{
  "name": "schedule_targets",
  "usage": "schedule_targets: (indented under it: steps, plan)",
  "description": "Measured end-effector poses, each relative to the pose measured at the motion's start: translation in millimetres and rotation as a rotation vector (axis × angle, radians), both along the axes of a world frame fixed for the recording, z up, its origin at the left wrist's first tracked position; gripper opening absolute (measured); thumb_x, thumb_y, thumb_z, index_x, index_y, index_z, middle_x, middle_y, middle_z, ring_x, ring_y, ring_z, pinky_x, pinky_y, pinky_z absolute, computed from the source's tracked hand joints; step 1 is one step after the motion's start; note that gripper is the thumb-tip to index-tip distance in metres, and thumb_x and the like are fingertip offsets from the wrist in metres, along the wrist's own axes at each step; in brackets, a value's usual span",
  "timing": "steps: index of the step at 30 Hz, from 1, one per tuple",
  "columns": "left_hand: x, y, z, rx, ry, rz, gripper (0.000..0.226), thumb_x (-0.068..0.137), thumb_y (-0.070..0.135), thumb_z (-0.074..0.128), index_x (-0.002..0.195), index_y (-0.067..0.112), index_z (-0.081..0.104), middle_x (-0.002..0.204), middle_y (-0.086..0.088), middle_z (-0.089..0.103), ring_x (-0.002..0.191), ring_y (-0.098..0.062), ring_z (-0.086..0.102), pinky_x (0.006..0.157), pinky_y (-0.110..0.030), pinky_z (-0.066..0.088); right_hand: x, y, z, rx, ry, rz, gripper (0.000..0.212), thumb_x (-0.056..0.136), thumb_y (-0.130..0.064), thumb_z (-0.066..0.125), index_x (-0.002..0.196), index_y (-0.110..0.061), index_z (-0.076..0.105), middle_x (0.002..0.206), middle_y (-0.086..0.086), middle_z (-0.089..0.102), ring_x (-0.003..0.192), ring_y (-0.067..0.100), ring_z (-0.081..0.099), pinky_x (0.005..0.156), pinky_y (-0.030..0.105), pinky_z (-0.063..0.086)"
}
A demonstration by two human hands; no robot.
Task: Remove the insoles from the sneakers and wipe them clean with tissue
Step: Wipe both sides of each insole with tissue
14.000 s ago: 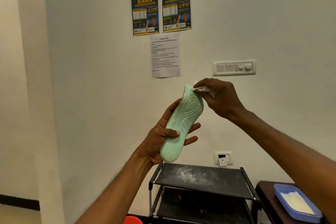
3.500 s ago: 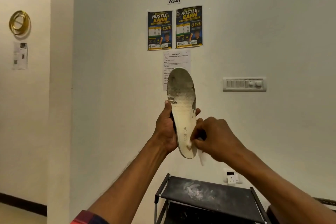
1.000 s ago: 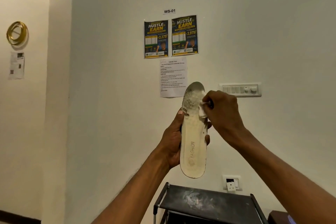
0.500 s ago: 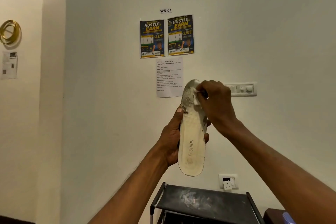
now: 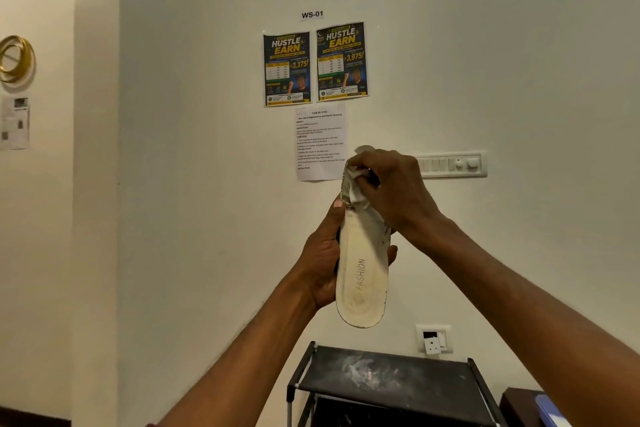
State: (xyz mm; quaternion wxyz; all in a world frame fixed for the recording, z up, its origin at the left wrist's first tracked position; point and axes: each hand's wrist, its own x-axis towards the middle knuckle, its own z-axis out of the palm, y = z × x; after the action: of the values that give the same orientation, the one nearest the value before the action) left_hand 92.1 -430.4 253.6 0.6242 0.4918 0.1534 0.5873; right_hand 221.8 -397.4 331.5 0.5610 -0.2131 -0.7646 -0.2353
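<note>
A: Where was the insole (image 5: 362, 274)?
B: Upright, mid-air, w/ our left hand (image 5: 320, 263) wrapped round its edge; right hand (image 5: 391, 191) pinched tissue (image 5: 356, 180) vs the grimy toe.
A: Tip?
B: We judged short firm strokes, fresh fold, best.

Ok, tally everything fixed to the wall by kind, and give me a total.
Dark "Hustle & Earn" posters: 2
White printed paper sheets: 2
White "WS-01" label: 1
White switch panel: 1
White wall socket: 1
Gold ring ornament: 1
Total: 8
</note>
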Motion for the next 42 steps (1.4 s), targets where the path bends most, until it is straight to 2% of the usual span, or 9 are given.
schedule_targets:
  steps: [5, 9, 16, 22, 26, 29, 31, 36, 42]
  plan:
    - [-0.8, 0.0, -4.8, -0.028, 0.028, 0.031, 0.061, 0.100, 0.056, 0.056, 0.146, 0.016, 0.057, 0.148, -0.028, 0.053, 0.133, -0.041, 0.057, 0.099, -0.051, 0.051, 7.6, 16.1, 11.1, -0.063, 0.168, -0.157, 0.013, 0.092, -0.006, 0.064, 0.101, -0.003, 0.073, 0.094, 0.016, 0.070, 0.083, 0.027, 0.067, 0.075, 0.036, 0.057]
    - [1.8, 1.0, -2.4, 0.004, 0.036, 0.029, 0.056, 0.099, 0.054, 0.057, 0.145, 0.020, 0.057, 0.138, -0.024, 0.064, 0.119, -0.041, 0.067, 0.094, -0.052, 0.058, -4.3, 7.3, 10.6, -0.087, 0.143, -0.050, 0.015, 0.091, -0.009, 0.067, 0.103, -0.006, 0.077, 0.098, 0.014, 0.071, 0.085, 0.018, 0.065, 0.077, 0.017, 0.047]
    - [-1.2, -2.1, -7.5, -0.016, 0.069, 0.034, 0.058, 0.100, 0.056, 0.055, 0.144, 0.019, 0.058, 0.142, -0.027, 0.059, 0.125, -0.042, 0.062, 0.101, -0.053, 0.052, 2.9, 13.4, 10.3, -0.175, 0.228, -0.119, 0.015, 0.093, -0.013, 0.066, 0.103, -0.010, 0.076, 0.099, 0.014, 0.070, 0.085, 0.018, 0.064, 0.073, 0.017, 0.041]
    - [-4.3, -3.5, -7.3, -0.012, 0.062, 0.032, 0.059, 0.099, 0.055, 0.057, 0.144, 0.017, 0.059, 0.138, -0.025, 0.063, 0.117, -0.039, 0.065, 0.096, -0.052, 0.055, -2.8, -4.5, -2.0, -0.272, 0.005, -0.077, 0.017, 0.088, -0.011, 0.072, 0.104, -0.011, 0.077, 0.106, 0.007, 0.070, 0.088, 0.008, 0.056, 0.071, 0.002, 0.033]
    - [-4.4, -3.2, -12.0, -0.043, 0.062, 0.024, 0.060, 0.099, 0.057, 0.056, 0.140, 0.013, 0.063, 0.135, -0.026, 0.064, 0.118, -0.038, 0.064, 0.096, -0.051, 0.056, 2.5, -2.4, 7.4, -0.250, 0.087, -0.115, 0.016, 0.090, -0.011, 0.068, 0.105, -0.010, 0.076, 0.104, 0.012, 0.070, 0.085, 0.010, 0.057, 0.071, 0.010, 0.037]
    - [-3.2, -2.5, -6.2, -0.021, 0.041, 0.034, 0.048, 0.099, 0.053, 0.058, 0.127, 0.016, 0.070, 0.120, -0.025, 0.071, 0.100, -0.039, 0.072, 0.089, -0.053, 0.059, -9.3, -8.8, 0.6, -0.248, 0.005, -0.028, 0.018, 0.088, -0.009, 0.071, 0.104, -0.013, 0.076, 0.109, 0.005, 0.069, 0.095, 0.008, 0.058, 0.072, -0.003, 0.034]
    - [-5.9, -3.4, -4.1, -0.021, 0.032, 0.054, 0.051, 0.098, 0.053, 0.059, 0.132, 0.016, 0.067, 0.114, -0.021, 0.073, 0.092, -0.037, 0.073, 0.085, -0.052, 0.062, -9.7, -12.3, -9.4, -0.261, -0.059, 0.008, 0.017, 0.088, -0.008, 0.071, 0.104, -0.013, 0.077, 0.109, 0.004, 0.067, 0.095, 0.010, 0.058, 0.077, 0.001, 0.037]
    - [-6.8, -5.3, -6.3, -0.035, 0.025, 0.031, 0.055, 0.100, 0.055, 0.057, 0.141, 0.019, 0.062, 0.136, -0.023, 0.065, 0.124, -0.041, 0.064, 0.100, -0.055, 0.054, 4.5, -10.3, -5.6, -0.256, 0.013, -0.066, 0.015, 0.087, -0.010, 0.073, 0.102, -0.013, 0.078, 0.099, 0.006, 0.069, 0.081, 0.007, 0.055, 0.066, 0.000, 0.030]
    - [-8.3, -2.1, -3.2, -0.018, 0.006, 0.058, 0.057, 0.101, 0.053, 0.055, 0.144, 0.017, 0.059, 0.116, -0.020, 0.071, 0.096, -0.037, 0.071, 0.090, -0.054, 0.059, -5.0, -19.0, -31.1, -0.266, -0.074, 0.023, 0.016, 0.085, -0.010, 0.076, 0.101, -0.014, 0.078, 0.100, 0.003, 0.070, 0.081, 0.010, 0.061, 0.073, 0.006, 0.041]
